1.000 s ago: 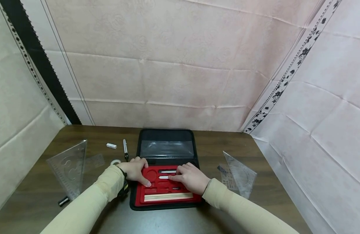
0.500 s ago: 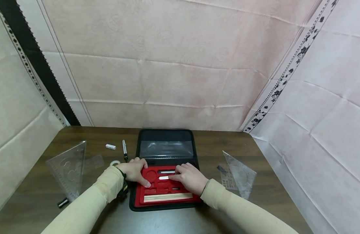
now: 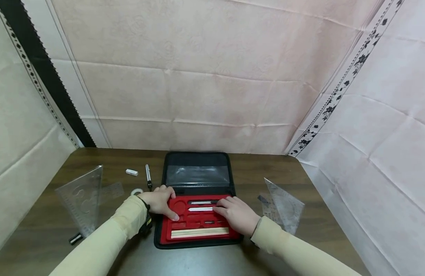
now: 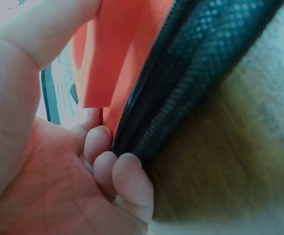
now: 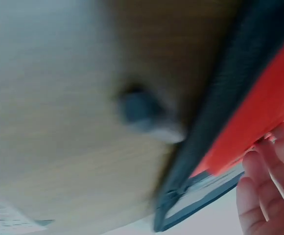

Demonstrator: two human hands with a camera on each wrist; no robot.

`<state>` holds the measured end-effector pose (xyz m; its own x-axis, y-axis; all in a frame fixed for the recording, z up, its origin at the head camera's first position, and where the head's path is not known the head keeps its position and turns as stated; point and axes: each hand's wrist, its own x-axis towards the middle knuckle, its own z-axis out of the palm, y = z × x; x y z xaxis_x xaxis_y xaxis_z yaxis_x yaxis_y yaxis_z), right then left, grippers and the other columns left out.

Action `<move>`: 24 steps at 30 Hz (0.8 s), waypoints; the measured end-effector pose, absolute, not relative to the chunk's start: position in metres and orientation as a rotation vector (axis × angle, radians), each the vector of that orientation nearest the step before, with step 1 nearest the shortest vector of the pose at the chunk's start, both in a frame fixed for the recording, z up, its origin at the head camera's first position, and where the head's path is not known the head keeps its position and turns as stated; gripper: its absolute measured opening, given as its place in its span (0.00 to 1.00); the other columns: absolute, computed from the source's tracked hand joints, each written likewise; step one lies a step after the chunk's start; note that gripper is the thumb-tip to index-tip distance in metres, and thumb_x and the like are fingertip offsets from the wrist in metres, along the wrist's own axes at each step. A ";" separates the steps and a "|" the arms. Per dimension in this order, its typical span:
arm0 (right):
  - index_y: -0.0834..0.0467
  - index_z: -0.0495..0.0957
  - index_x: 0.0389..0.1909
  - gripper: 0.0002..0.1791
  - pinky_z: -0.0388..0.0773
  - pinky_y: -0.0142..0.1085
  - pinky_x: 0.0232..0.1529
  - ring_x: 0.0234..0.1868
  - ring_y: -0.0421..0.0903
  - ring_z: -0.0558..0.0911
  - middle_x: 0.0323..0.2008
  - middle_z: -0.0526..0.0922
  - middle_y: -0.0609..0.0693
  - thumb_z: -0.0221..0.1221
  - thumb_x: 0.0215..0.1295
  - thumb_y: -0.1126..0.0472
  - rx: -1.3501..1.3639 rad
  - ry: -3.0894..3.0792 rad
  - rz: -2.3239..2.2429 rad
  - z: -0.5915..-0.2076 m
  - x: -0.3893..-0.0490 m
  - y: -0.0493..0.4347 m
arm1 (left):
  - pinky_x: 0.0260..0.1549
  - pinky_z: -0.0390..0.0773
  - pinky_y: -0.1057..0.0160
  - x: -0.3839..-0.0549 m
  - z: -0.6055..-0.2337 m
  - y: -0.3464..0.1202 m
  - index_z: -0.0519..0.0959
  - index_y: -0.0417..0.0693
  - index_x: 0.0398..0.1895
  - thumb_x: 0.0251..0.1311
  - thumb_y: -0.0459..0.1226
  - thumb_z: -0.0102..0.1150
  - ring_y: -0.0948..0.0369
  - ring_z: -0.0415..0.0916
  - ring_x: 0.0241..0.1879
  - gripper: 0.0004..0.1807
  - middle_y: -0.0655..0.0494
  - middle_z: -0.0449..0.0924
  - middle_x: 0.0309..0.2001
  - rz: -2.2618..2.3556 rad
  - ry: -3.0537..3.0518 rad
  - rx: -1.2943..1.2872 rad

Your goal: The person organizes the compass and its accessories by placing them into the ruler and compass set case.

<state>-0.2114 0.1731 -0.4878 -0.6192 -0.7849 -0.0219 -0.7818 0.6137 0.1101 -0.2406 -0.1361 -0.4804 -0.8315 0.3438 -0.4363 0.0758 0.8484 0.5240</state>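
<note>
Now the right hand (image 3: 238, 214) has shifted rightward, baring more of the white rod (image 3: 200, 209) lying in the tray (image 3: 179, 207); it looks seated. That hand's grip is loose, nothing visibly held; the left hand (image 3: 158, 201) clasps the case's (image 3: 198, 245) left edge.

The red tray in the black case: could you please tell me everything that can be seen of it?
The red tray looks like molded plastic, with a round recess at its left and several shaped slots. It lies flat in the near half of the open black case. Pale sticks fill the long nearest slot; slim pieces lie farther up. The left hand has its thumb on the left side; the right hand covers part of the right.
</note>
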 end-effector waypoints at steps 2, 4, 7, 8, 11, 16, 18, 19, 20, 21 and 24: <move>0.44 0.74 0.63 0.27 0.73 0.38 0.52 0.50 0.44 0.74 0.52 0.76 0.47 0.64 0.63 0.61 1.346 -2.811 -0.146 -0.489 -0.211 0.181 | 0.42 0.68 0.52 -0.240 -0.481 -0.136 0.68 0.51 0.44 0.36 0.55 0.78 0.54 0.62 0.46 0.36 0.54 0.65 0.41 0.669 2.492 0.301; 0.42 0.72 0.65 0.29 0.75 0.37 0.50 0.48 0.44 0.73 0.51 0.75 0.48 0.64 0.63 0.61 1.338 -2.822 -0.106 -0.490 -0.210 0.186 | 0.42 0.68 0.52 -0.239 -0.481 -0.137 0.68 0.51 0.44 0.36 0.55 0.78 0.54 0.62 0.46 0.36 0.54 0.65 0.41 0.669 2.489 0.300; 0.42 0.73 0.64 0.29 0.75 0.36 0.48 0.46 0.44 0.73 0.51 0.75 0.49 0.65 0.62 0.61 1.324 -2.811 -0.041 -0.490 -0.210 0.190 | 0.41 0.68 0.52 -0.239 -0.481 -0.136 0.68 0.51 0.44 0.36 0.55 0.78 0.54 0.62 0.46 0.36 0.53 0.65 0.41 0.675 2.493 0.311; 0.42 0.74 0.63 0.28 0.75 0.36 0.47 0.46 0.44 0.73 0.50 0.75 0.49 0.65 0.61 0.62 1.322 -2.802 -0.022 -0.490 -0.211 0.190 | 0.41 0.68 0.52 -0.240 -0.482 -0.136 0.67 0.51 0.44 0.36 0.55 0.78 0.54 0.62 0.45 0.36 0.54 0.65 0.41 0.675 2.497 0.312; 0.43 0.76 0.61 0.26 0.75 0.36 0.47 0.45 0.44 0.73 0.49 0.75 0.49 0.65 0.61 0.62 1.311 -2.787 0.026 -0.491 -0.214 0.190 | 0.41 0.68 0.52 -0.241 -0.485 -0.136 0.67 0.51 0.44 0.36 0.55 0.78 0.54 0.62 0.45 0.36 0.53 0.65 0.41 0.680 2.506 0.307; 0.43 0.78 0.59 0.23 0.75 0.35 0.47 0.45 0.42 0.73 0.49 0.76 0.47 0.65 0.61 0.59 1.289 -2.833 0.070 -0.492 -0.215 0.193 | 0.40 0.68 0.53 -0.241 -0.489 -0.136 0.67 0.52 0.43 0.35 0.55 0.78 0.54 0.62 0.45 0.36 0.54 0.65 0.41 0.681 2.501 0.306; 0.43 0.79 0.58 0.22 0.75 0.35 0.46 0.45 0.42 0.73 0.50 0.76 0.47 0.65 0.61 0.58 1.267 -2.854 0.081 -0.491 -0.215 0.196 | 0.40 0.68 0.53 -0.242 -0.490 -0.136 0.67 0.52 0.43 0.35 0.55 0.78 0.54 0.61 0.45 0.36 0.54 0.65 0.41 0.681 2.503 0.313; 0.43 0.79 0.58 0.22 0.75 0.35 0.46 0.45 0.42 0.73 0.50 0.76 0.47 0.66 0.61 0.58 1.253 -2.864 0.084 -0.491 -0.215 0.197 | 0.40 0.68 0.53 -0.242 -0.490 -0.137 0.67 0.52 0.43 0.35 0.55 0.78 0.54 0.61 0.45 0.36 0.54 0.65 0.41 0.682 2.505 0.319; 0.43 0.79 0.58 0.23 0.75 0.35 0.46 0.45 0.42 0.74 0.50 0.76 0.47 0.66 0.61 0.58 1.243 -2.869 0.082 -0.491 -0.215 0.199 | 0.40 0.68 0.53 -0.242 -0.490 -0.137 0.67 0.52 0.43 0.35 0.55 0.78 0.54 0.61 0.45 0.36 0.54 0.65 0.41 0.680 2.508 0.324; 0.43 0.79 0.58 0.23 0.75 0.35 0.47 0.46 0.42 0.74 0.51 0.76 0.47 0.66 0.61 0.58 1.233 -2.872 0.073 -0.491 -0.215 0.200 | 0.40 0.68 0.53 -0.243 -0.490 -0.137 0.67 0.52 0.43 0.35 0.55 0.78 0.54 0.61 0.45 0.36 0.54 0.65 0.41 0.680 2.509 0.324; 0.43 0.78 0.60 0.24 0.76 0.37 0.48 0.46 0.44 0.74 0.52 0.76 0.48 0.65 0.61 0.59 1.225 -2.867 0.044 -0.491 -0.214 0.202 | 0.41 0.68 0.52 -0.243 -0.489 -0.137 0.67 0.52 0.44 0.35 0.55 0.78 0.53 0.61 0.45 0.37 0.53 0.65 0.41 0.678 2.512 0.331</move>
<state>-0.2137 0.2022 -0.4905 -0.6912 -0.7220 0.0323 -0.7226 0.6910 -0.0166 -0.2431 -0.1374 -0.4890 -0.8385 0.3539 -0.4143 0.0972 0.8454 0.5253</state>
